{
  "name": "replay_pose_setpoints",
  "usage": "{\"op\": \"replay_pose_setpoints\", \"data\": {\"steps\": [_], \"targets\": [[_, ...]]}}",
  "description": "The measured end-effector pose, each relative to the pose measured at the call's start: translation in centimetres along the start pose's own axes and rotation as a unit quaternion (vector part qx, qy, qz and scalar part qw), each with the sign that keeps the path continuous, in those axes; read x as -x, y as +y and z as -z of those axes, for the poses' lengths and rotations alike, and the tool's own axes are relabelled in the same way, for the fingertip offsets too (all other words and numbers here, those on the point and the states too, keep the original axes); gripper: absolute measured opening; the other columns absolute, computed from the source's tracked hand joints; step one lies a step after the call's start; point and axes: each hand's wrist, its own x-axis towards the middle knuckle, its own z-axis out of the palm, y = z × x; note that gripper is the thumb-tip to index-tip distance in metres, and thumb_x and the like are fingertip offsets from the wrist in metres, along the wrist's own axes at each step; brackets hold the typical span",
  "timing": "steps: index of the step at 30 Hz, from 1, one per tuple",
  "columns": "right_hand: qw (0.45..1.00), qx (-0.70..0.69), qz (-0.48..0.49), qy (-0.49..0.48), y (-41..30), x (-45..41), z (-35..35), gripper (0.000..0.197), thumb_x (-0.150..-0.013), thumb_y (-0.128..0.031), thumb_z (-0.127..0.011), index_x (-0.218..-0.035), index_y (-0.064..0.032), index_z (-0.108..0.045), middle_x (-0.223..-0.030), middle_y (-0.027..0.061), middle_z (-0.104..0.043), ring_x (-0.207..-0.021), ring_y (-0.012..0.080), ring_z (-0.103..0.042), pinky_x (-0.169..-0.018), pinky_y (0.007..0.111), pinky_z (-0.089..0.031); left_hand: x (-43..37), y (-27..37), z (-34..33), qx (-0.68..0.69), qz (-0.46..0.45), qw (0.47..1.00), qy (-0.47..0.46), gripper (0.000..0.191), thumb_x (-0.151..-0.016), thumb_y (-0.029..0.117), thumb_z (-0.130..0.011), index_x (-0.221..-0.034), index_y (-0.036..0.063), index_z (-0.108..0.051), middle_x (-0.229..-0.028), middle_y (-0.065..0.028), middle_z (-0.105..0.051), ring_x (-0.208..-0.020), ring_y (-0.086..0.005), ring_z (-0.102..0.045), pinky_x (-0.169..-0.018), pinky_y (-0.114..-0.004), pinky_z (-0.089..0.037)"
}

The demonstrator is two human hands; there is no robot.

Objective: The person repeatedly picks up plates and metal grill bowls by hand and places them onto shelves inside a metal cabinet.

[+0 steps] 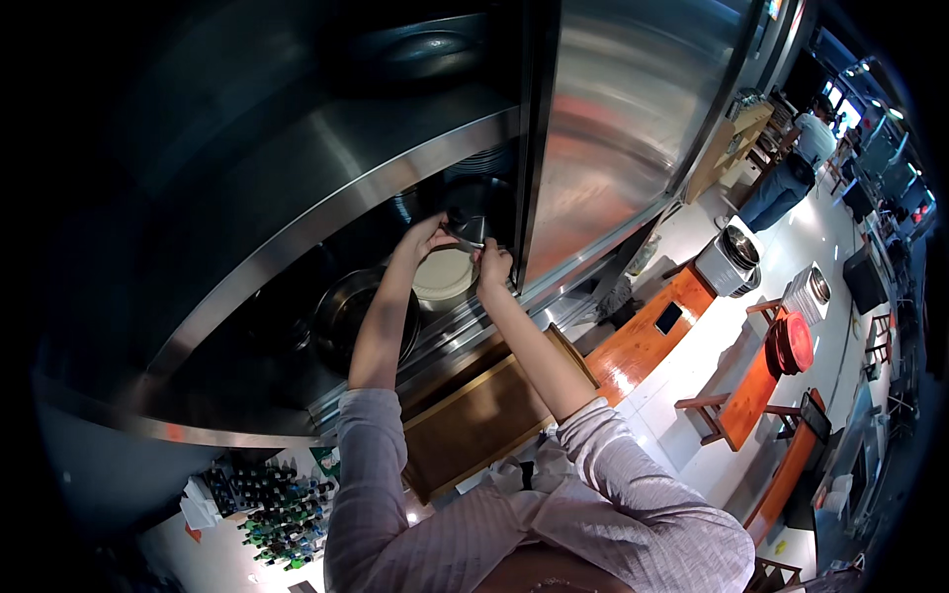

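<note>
Inside a dark stainless steel cabinet, my left hand (431, 232) and my right hand (493, 268) grip a dark, shiny dish or bowl (470, 230) from either side; its exact kind is hard to tell. Just below it lies a stack of pale round plates (445, 274). A large metal bowl or pan (348, 315) stands left of the plates, partly behind my left forearm. More stacked dishes (482, 161) sit deeper in the shadow.
A sliding steel door (615, 141) bounds the opening on the right. Below the cabinet is a wooden box or drawer (482, 415). Green bottles (285, 511) stand on the floor. Wooden benches (749, 400) hold red plates (797, 342) and metal containers (723, 263). A person (797, 163) stands farther off.
</note>
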Motion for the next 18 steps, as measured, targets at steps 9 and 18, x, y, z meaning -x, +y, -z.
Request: {"op": "replay_pose_setpoints", "data": {"steps": [9,18], "targets": [[0.996,-0.074,0.019,-0.045,-1.0,5.0,0.6,0.018,-0.083,-0.012,-0.055,-0.080,-0.0008,-0.041,-0.069,0.0049,-0.050,-0.063,0.0121,-0.053,-0.061,0.022,-0.048,6.6,-0.5,0.9,0.037,-0.128,0.990,0.036,0.014,-0.079,0.007,-0.050,-0.087,-0.0042,-0.048,-0.083,-0.0144,-0.054,-0.073,-0.0275,-0.062,-0.066,-0.039,-0.057],[0.982,-0.073,0.076,-0.155,-4.1,9.2,-0.9,0.017,-0.082,-0.011,-0.055,-0.079,-0.0005,-0.043,-0.068,0.0028,-0.049,-0.064,0.0089,-0.051,-0.064,0.022,-0.048,11.0,1.6,3.0,0.086,-0.190,0.978,0.012,0.014,-0.088,0.012,-0.046,-0.086,-0.0021,-0.048,-0.084,-0.0136,-0.054,-0.079,-0.0292,-0.061,-0.072,-0.042,-0.055]]}}
